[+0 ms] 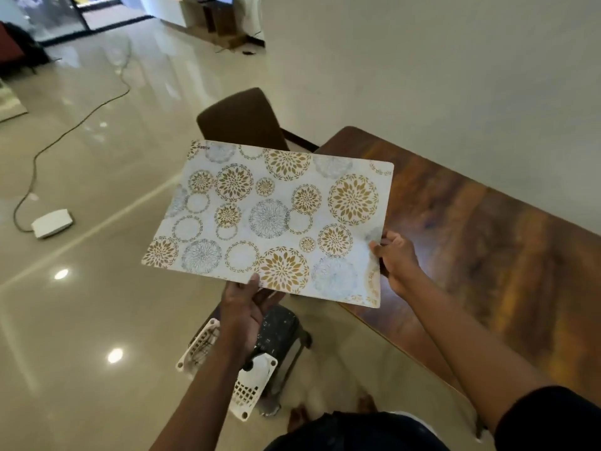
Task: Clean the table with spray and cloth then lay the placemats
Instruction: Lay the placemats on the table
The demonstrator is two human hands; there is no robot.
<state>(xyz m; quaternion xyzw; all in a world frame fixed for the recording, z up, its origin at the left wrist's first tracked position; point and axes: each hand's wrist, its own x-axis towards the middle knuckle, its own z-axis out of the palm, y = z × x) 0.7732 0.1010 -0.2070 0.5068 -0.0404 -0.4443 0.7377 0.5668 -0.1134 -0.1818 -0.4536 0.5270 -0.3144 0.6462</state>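
Placemat (276,219): white, gold and grey-blue floral roundels, rounded corners; held flat in air, pattern up, partly over near-left edge of desk (487,242), partly over floor.
Left hand (247,307): under near edge of placemat, thumb on top, fingers (271,297) curled beneath, pinching mat.
Right hand (396,262): at right short edge, thumb on top, fingers clamped on mat edge.
Desk: dark wood-grain top, set along pale wall.
Chair (242,120): brown back, beyond mat, at far end of desk.
Stool (281,327): dark, speckled, on floor below left hand.
Basket (227,379): white plastic, perforated, on stool; contents cannot tell.
Power strip (52,222): white, w/ cable, on glossy tile floor, well left.
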